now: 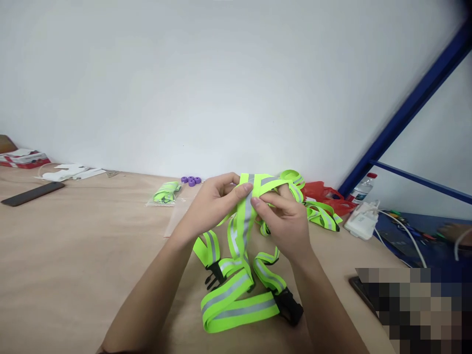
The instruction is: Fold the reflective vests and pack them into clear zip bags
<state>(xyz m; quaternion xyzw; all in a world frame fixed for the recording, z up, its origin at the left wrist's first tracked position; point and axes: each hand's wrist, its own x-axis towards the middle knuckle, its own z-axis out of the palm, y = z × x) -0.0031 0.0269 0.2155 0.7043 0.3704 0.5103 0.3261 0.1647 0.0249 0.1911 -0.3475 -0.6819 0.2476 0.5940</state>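
A neon-yellow reflective harness [246,216] with grey stripes hangs between my two hands, its lower straps lying in loops on the tan surface. My left hand [217,199] pinches a strap at the top between thumb and fingers. Close beside it, my right hand [282,216] grips the same junction, thumb in front and fingers behind the strap. Two black buckle parts, a pronged one [214,276] at the left and a larger one [289,306] at the right, rest on the surface at strap ends. The fingertips behind the straps are partly hidden.
Beyond my hands lie a bagged yellow strap bundle [165,192], several purple rings [191,180], another strap bundle [322,216] and a red plastic bag [320,192]. A water bottle [363,189] and white charger [362,221] sit right, near a blue frame [405,113]. A dark bar [33,193] lies left.
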